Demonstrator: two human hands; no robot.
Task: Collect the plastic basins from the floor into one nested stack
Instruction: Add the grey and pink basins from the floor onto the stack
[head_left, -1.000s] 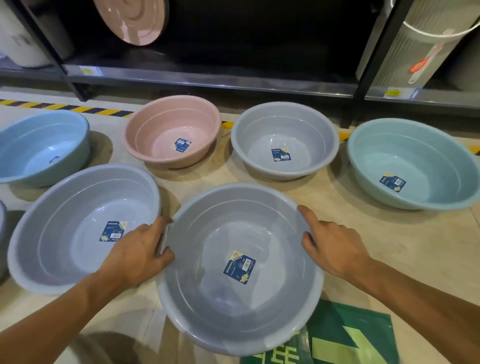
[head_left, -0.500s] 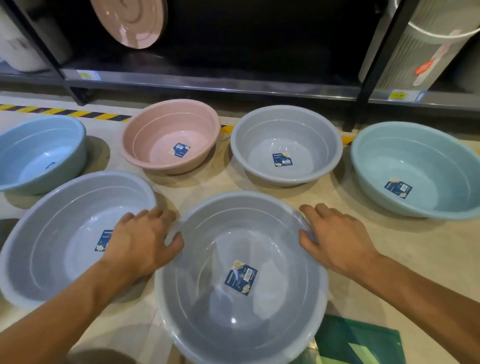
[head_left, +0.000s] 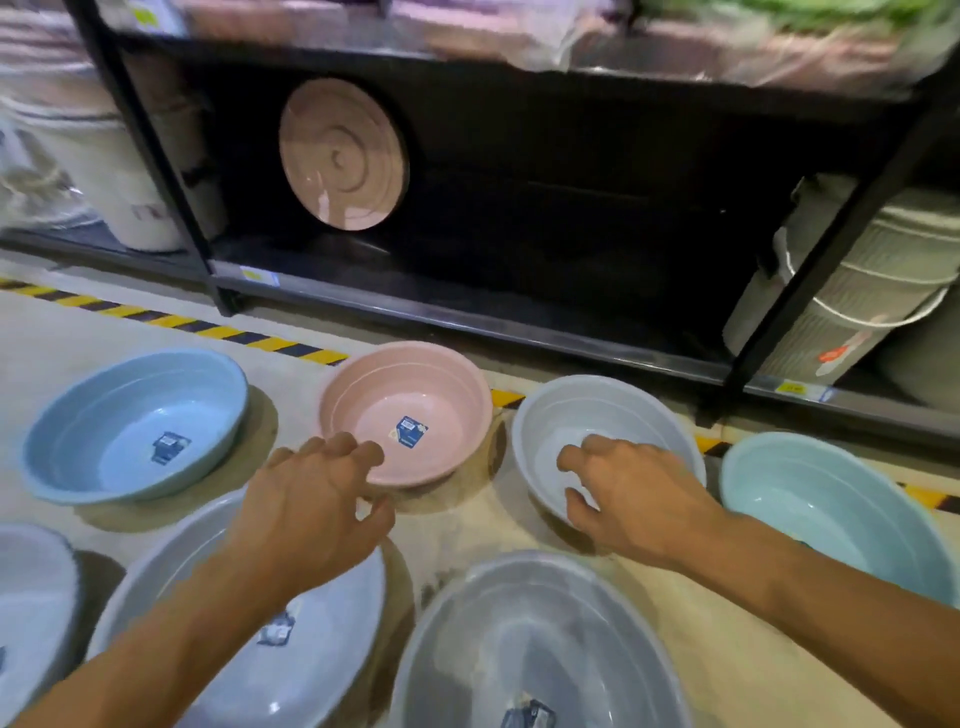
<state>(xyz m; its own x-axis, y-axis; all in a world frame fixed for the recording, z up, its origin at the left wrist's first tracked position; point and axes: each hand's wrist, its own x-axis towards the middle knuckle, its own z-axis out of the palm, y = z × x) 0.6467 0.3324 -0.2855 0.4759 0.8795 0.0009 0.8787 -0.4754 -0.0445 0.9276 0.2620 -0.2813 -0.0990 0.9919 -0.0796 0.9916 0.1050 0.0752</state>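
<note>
Grey basin (head_left: 540, 639) now free of grips (head_left: 311, 514) (head_left: 639, 499)

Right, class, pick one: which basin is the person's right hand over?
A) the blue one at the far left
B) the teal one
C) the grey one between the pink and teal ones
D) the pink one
C: the right hand hangs, fingers spread, over the near side of the grey basin, which sits between the pink basin and the teal basin.
</note>
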